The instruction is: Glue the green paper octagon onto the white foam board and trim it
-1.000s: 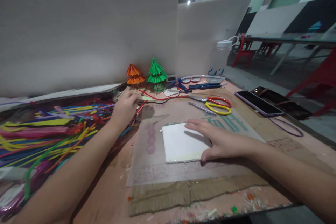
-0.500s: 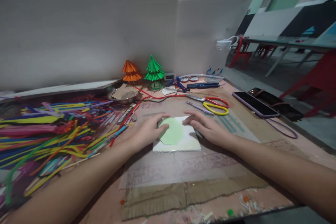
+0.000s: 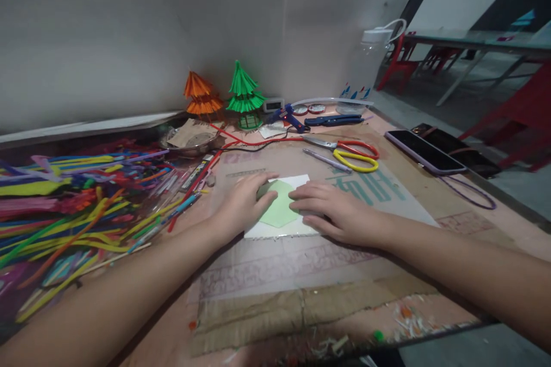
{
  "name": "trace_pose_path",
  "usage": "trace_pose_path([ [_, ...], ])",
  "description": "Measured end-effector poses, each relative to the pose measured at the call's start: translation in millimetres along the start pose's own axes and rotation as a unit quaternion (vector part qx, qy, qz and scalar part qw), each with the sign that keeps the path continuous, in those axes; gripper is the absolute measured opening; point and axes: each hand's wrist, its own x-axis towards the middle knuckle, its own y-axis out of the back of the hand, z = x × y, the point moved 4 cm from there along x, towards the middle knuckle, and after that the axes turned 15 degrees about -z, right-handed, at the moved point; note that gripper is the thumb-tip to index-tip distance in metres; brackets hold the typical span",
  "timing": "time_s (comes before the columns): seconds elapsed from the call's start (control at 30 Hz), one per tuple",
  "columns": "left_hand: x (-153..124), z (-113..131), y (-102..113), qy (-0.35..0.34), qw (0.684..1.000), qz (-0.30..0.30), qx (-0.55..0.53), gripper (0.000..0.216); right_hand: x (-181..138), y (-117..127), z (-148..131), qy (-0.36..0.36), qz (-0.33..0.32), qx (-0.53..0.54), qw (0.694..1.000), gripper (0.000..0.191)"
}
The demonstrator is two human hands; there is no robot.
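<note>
A pale green paper piece with angled corners [image 3: 280, 207] lies flat on a white board [image 3: 297, 230]. My left hand [image 3: 243, 203] rests at the left side of the board, its fingers spread and the thumb over the green paper's left edge. From the right, my right hand [image 3: 338, 211] lies over the board with fingers stretched out, fingertips at the green paper's right edge. Neither hand has its fingers wrapped around anything. Beneath the board is a clear sheet over brown cardboard [image 3: 253, 321].
Scissors [image 3: 355, 156] and a pen [image 3: 326, 160] lie beyond my right hand. Behind are a glue gun [image 3: 284, 117], pliers [image 3: 334, 120], a green tree [image 3: 245, 97] and an orange tree [image 3: 202, 94]. Colourful pipe cleaners [image 3: 77, 212] fill the left; a phone [image 3: 426, 151] lies right.
My right hand has moved left and nearer over the board, up to the green paper, its fingers flatter. My left hand stays at the left side. The camera view has tilted down slightly.
</note>
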Motion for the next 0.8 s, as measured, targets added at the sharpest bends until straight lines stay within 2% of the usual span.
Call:
trace_pose_path([
  [0.3, -7.1, 0.8, 10.4, 0.019, 1.000, 0.003, -0.016, 0.048, -0.4, 0.0, -1.9, -0.002, -0.016, -0.028, 0.999, 0.033],
  [0.57, -5.9, -0.4, 7.5, -0.066, 0.997, 0.029, 0.015, 0.030, -1.0, -0.6, -3.5, 0.017, -0.017, -0.035, 0.999, 0.035],
  [0.63, -7.1, 1.7, 9.7, -0.059, 0.997, 0.027, 0.036, 0.031, -0.9, -0.7, -4.3, 0.022, -0.018, -0.041, 0.999, 0.035],
  [0.8, -10.9, 6.3, 13.4, 0.000, 0.990, -0.023, 0.137, 0.052, -1.0, -1.0, -4.3, 0.017, -0.019, -0.047, 0.999, 0.036],
])
